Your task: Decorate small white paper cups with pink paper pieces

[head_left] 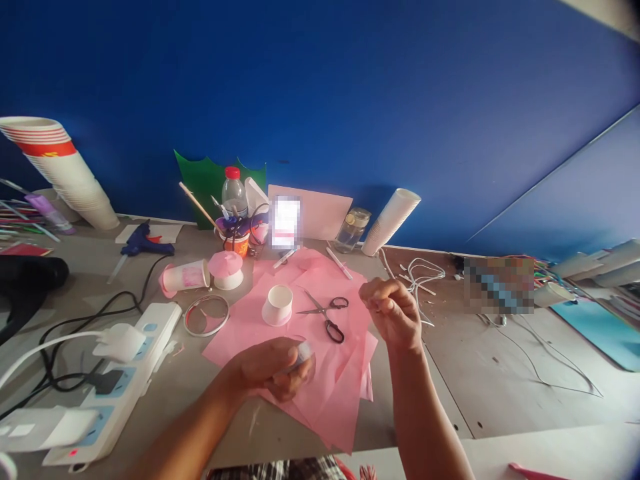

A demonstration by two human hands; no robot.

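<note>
A pale object (303, 351) is grasped by the left hand (277, 367), flanked by scissors (320, 311) at one o'clock, a power strip (120, 395) at nine. The grip of the right hand (396, 312) cannot be told.

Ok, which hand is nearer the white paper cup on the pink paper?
Left. The left hand is in front of the cup; the right hand is farther right, past the black-handled metal scissors.
</note>
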